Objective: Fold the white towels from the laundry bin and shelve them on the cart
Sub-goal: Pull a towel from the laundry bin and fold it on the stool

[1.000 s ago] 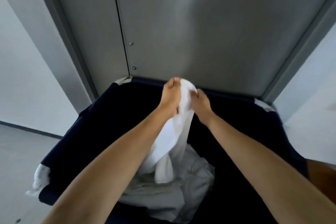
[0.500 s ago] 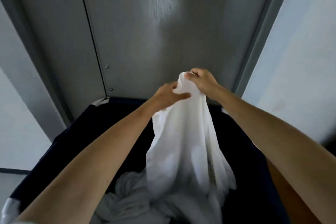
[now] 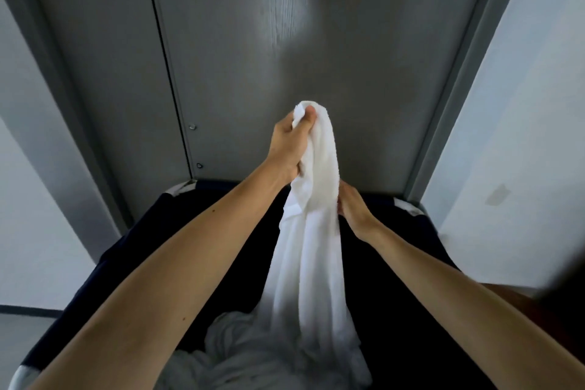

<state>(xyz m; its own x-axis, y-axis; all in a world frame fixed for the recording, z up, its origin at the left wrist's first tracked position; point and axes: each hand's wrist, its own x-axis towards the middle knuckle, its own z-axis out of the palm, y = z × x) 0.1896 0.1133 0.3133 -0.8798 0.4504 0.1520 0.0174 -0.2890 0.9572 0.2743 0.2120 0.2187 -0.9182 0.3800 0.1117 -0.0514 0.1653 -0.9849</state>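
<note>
Left hand [image 3: 292, 144] fisted round the towel [image 3: 313, 247] top, held high. Right hand [image 3: 349, 204] lower, at its right edge — pinching or just touching, can't tell. Towel hangs vertical, tail in laundry bin [image 3: 142, 247] — right hand nearer the free edge.

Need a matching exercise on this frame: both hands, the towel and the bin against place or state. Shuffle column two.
1 left hand
2 right hand
3 white towel
4 laundry bin

A dark navy, below both arms
B grips the towel's top end, up high
C hangs down toward the bin
D holds the towel's side, lower down

Pairs: 1-B, 2-D, 3-C, 4-A
</note>
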